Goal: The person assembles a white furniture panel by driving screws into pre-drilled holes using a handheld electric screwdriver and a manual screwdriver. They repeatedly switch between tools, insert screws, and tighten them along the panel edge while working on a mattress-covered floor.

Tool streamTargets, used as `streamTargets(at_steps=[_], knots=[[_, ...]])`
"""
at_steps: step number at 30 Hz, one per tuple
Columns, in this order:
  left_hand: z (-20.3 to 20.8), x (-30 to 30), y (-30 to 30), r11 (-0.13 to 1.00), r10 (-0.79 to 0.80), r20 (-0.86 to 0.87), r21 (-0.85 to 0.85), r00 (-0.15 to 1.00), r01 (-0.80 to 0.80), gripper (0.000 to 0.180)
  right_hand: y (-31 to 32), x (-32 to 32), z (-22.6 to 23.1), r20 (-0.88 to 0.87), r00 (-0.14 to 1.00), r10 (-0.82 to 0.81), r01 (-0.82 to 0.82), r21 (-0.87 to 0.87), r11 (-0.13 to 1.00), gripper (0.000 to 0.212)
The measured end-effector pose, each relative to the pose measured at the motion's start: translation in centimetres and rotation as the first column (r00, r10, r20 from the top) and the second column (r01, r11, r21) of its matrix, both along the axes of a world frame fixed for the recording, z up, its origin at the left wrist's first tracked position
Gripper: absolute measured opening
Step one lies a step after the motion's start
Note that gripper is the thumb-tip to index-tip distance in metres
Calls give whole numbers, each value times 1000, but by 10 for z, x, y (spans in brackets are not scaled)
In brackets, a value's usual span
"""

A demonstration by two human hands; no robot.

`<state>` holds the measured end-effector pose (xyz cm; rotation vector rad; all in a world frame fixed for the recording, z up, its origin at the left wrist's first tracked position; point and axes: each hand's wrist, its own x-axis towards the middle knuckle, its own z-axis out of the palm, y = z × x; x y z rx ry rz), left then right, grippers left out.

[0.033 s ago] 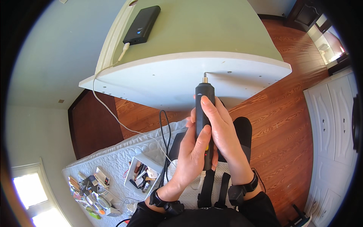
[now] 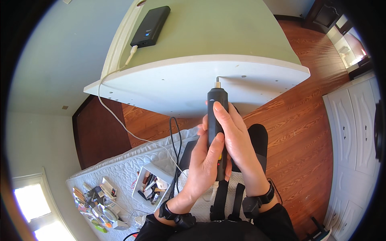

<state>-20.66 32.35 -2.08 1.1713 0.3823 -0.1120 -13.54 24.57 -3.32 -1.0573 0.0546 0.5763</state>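
Observation:
A black electric screwdriver [image 2: 217,98] points away from me, its bit meeting the face of a white panel [image 2: 185,80]. My left hand [image 2: 205,160] wraps the lower part of its body from the left. Around the right side lies my right hand [image 2: 238,140], its thumb along the top of the body; some of its fingers are hidden beneath. The panel forms the near side of a white cabinet-like piece with a greenish upper surface [image 2: 217,32]. Small holes dot the panel, and a screw-like fitting [image 2: 243,76] sits right of the bit.
A black power bank [image 2: 150,27] lies on the greenish surface, its white cable [image 2: 116,114] hanging toward me. At left, a white quilted mattress [image 2: 120,164] bears a drawer-like box [image 2: 155,182] and assorted small items [image 2: 98,205]. White cabinets [image 2: 354,132] stand right over wooden floor [image 2: 293,144].

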Motion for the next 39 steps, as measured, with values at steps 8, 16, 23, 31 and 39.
streamTargets(at_steps=[8,16,23,31,39], knots=[[1,1,0,1000,-6,6,27,1000,6,38,-1,-1,4,11,1000,-6,6,-25,1000,47],[1,0,3,999,-38,13,28,999,38,41,1,-2,3,2,1000,-12,12,12,1000,47],[3,-4,5,996,-34,-8,84,999,35,45,3,-6,2,10,1000,-29,29,12,1000,47],[3,-1,6,996,-38,26,81,999,36,50,5,-5,3,12,999,-36,36,16,999,48],[3,0,4,994,-48,21,94,999,46,53,3,-5,7,18,999,-49,49,15,999,49]])
